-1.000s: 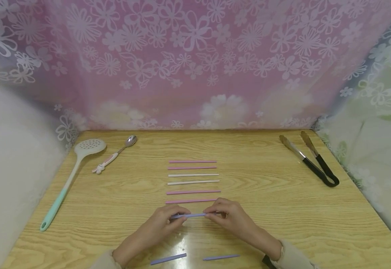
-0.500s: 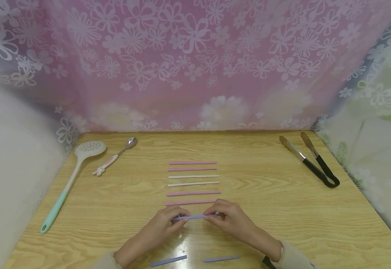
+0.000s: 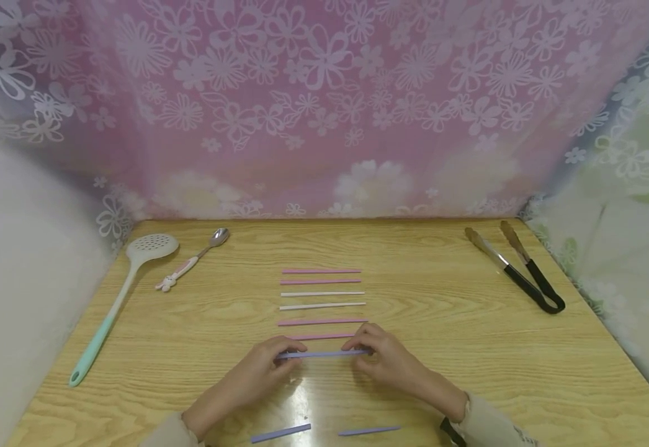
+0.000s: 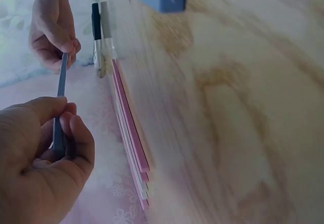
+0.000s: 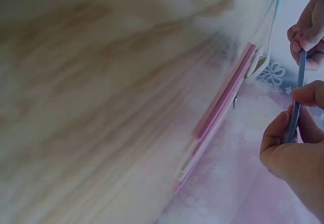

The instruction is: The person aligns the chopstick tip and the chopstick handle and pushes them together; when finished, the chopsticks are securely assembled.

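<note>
Both hands hold one slim purple-blue chopstick (image 3: 324, 354) level, near the front middle of the table. My left hand (image 3: 260, 367) pinches its left end, and my right hand (image 3: 388, 363) has the right end between thumb and fingers. In the left wrist view the chopstick (image 4: 62, 80) stands out from the table surface. Just beyond it lies a row of chopsticks: a pink one (image 3: 324, 336) closest, another pink one (image 3: 324, 321), two white ones (image 3: 324, 305), then two more pink ones (image 3: 321, 271) farthest back.
Two purple-blue sticks, one left (image 3: 281, 433) and one right (image 3: 369, 430), lie by the front edge. A skimmer (image 3: 103, 329) and a rabbit-handled spoon (image 3: 182, 268) rest at left. Black-handled tongs (image 3: 531, 282) lie spread at right. A floral curtain (image 3: 324, 112) hangs behind.
The hands have slid apart along the purple-blue chopstick, so more of it shows between them. It has also shifted slightly away from me, toward the row.
</note>
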A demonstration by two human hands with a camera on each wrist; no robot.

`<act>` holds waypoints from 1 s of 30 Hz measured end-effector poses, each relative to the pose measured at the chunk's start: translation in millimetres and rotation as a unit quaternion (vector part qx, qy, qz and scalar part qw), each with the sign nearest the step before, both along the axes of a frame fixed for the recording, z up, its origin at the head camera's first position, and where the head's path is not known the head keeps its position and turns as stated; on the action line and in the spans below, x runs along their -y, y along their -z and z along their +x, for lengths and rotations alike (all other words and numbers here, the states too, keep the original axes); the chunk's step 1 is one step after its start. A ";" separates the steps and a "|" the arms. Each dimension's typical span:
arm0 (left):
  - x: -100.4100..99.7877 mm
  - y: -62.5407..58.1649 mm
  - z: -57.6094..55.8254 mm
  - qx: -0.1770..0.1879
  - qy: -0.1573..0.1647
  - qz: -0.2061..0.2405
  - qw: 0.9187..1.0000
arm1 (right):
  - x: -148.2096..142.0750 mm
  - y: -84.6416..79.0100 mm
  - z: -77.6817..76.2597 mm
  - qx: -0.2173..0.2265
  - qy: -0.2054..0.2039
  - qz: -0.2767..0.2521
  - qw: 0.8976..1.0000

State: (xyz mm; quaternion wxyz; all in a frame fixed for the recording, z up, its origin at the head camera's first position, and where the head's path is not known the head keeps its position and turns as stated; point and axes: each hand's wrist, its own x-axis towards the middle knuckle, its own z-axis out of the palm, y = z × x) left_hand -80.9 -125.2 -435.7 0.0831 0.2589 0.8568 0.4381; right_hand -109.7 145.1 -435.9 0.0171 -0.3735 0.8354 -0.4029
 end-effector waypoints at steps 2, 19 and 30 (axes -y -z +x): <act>1.5 1.2 -1.7 0.001 -0.009 -0.007 1.000 | -1.3 1.6 -1.9 0.009 0.011 0.011 1.000; 3.5 16.1 -11.7 0.018 -0.015 -0.071 0.997 | 0.3 8.7 -11.8 0.064 0.022 0.107 0.992; 3.2 18.4 -11.8 0.051 -0.025 -0.070 0.996 | 1.1 13.9 -12.8 0.070 0.014 0.112 0.991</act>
